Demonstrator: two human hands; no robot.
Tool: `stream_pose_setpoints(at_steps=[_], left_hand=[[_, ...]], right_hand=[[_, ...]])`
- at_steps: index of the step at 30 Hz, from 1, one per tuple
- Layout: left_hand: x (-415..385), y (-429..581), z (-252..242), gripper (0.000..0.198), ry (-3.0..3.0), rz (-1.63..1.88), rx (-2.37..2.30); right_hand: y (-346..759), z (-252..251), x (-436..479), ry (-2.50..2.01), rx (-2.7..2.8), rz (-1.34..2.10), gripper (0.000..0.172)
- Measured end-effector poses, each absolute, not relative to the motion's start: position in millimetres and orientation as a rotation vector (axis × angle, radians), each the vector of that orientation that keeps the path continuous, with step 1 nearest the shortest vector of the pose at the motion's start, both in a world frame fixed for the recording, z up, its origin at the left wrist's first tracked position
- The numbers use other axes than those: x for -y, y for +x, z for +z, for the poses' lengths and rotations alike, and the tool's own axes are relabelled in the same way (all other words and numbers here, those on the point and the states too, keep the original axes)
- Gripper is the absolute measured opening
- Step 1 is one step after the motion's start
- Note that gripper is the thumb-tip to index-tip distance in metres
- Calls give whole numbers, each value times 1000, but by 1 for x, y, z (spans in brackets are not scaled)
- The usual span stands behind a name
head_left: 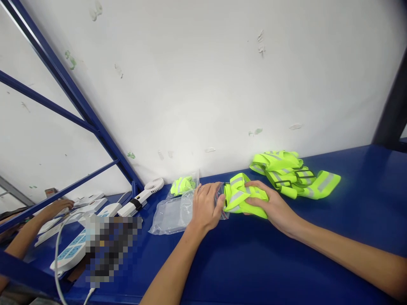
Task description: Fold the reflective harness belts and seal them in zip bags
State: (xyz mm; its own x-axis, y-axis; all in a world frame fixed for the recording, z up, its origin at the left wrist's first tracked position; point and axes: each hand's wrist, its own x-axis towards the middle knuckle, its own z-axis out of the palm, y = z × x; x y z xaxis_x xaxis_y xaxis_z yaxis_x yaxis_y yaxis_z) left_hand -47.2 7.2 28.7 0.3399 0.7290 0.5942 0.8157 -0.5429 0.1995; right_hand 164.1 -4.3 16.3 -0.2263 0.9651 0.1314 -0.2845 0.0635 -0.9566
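Observation:
In the head view, my right hand [278,207] grips a folded bundle of neon yellow reflective strap [237,195] with silver stripes. My left hand [206,207] is at the bundle's left end, thumb and fingers closed on the mouth of a clear zip bag [220,191]. The bundle's left end meets the bag's mouth; how far inside it reaches is hidden by my left hand. More clear plastic bags [168,216] lie flat left of my left hand. Behind them is a yellow strap bundle in a bag [182,185]. Loose reflective straps [286,171] with black buckles are heaped beyond my right hand.
The blue tabletop [254,262] meets a white wall [197,84]. To the left stand a white handheld fan [154,185], a power strip [71,254] with a white cable, and a blue metal frame [104,144]. Another person's hand [59,207] is beyond that frame. A pixelated patch hides something.

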Motion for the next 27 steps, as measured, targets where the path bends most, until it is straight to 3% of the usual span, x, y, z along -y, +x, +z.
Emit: stream_pose_setpoints(at_steps=[10,14,22,27], left_hand=[[-7,-40,20,54,-2530,-1269,1342],[-6,-37,20,50,-2469,-1405,1367],[-3,-33,20,45,-2405,-1248,1363],[-2,-32,19,60,-2497,-1079,1288]], right_hand=[[168,21,8,-746,1178,1441,47],[167,17,7,-757,1211,1438,45],[171,16,4,-946,1503,1074,28],[171,23,5,-1023,1479,1016,25]])
